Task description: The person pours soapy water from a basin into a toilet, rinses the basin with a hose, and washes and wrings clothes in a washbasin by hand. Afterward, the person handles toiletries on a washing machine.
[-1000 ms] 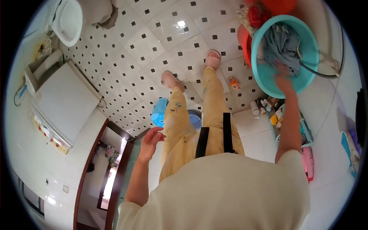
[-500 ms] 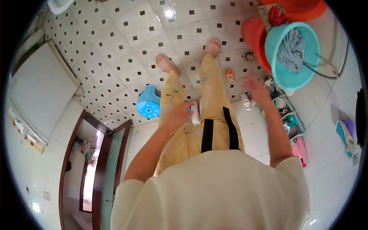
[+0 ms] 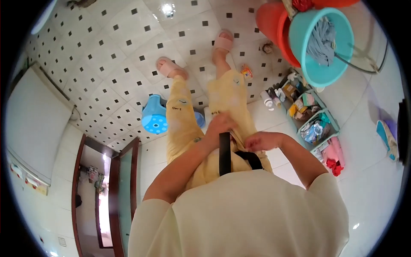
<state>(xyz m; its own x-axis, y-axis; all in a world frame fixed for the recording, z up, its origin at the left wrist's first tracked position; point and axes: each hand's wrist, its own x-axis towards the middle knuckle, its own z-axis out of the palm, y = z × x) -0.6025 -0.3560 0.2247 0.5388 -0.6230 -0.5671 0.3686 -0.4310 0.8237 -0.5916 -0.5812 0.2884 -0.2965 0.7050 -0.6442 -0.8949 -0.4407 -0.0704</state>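
My left hand (image 3: 221, 125) and my right hand (image 3: 259, 141) are both at the front of my yellow trousers (image 3: 227, 92), one on either side of the thigh cloth. Each hand has its fingers closed on the trouser fabric, which is bunched and lifted between them. Two black straps (image 3: 224, 154) hang down over the trousers, and the right one curves near my right hand. To the upper right, a turquoise basin (image 3: 308, 68) holds grey-blue cloth (image 3: 321, 40). A dark hose runs into this basin.
Red buckets (image 3: 272, 28) stand beside the basin. Below them is a storage rack (image 3: 314, 111) with bottles and small items. A blue stool (image 3: 154, 115) stands left of my legs. A small orange packet (image 3: 246, 72) lies on the tiled floor. An open door (image 3: 125, 184) is at the lower left.
My right hand has left the basin and come down to the trousers. My left hand has moved inward to them too. The trouser fabric is now pulled up, and the view has shifted.
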